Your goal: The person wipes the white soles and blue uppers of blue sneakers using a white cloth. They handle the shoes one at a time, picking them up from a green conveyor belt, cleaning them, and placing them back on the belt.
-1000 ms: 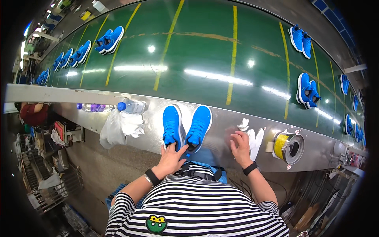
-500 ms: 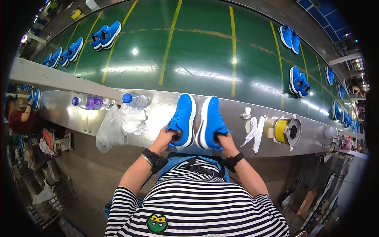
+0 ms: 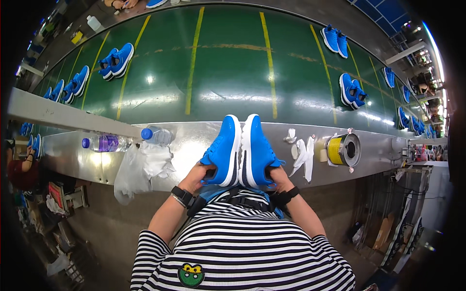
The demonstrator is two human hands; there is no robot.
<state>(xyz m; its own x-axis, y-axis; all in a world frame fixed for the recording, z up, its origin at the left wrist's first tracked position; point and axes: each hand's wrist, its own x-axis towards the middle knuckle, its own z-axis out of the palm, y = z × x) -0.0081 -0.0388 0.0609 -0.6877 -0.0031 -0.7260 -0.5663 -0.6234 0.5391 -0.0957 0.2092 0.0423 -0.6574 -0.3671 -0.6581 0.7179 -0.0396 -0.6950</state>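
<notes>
Two blue sneakers with white soles are held side by side in front of my body, toes pointing away and soles turned toward each other. My left hand (image 3: 195, 177) is closed on the heel end of the left sneaker (image 3: 223, 154), some fingers inside its opening. In the same way my right hand (image 3: 280, 179) grips the right sneaker (image 3: 256, 151) at its heel. The two soles touch or nearly touch along their length. Both shoes hang over the near edge of the metal ledge (image 3: 204, 130).
Beyond the ledge runs a green conveyor belt (image 3: 228, 72) with yellow lines, carrying pairs of blue sneakers (image 3: 116, 61). On the ledge, bottles (image 3: 156, 135) and a white plastic bag (image 3: 131, 174) stand left; white strips (image 3: 305, 157) and a yellow-labelled tin (image 3: 343, 150) lie right. A grey beam (image 3: 63, 114) juts in.
Both sneakers have come closer together, their soles now meeting, and turned more onto their sides. My view has shifted slightly. Both hands keep their hold.
</notes>
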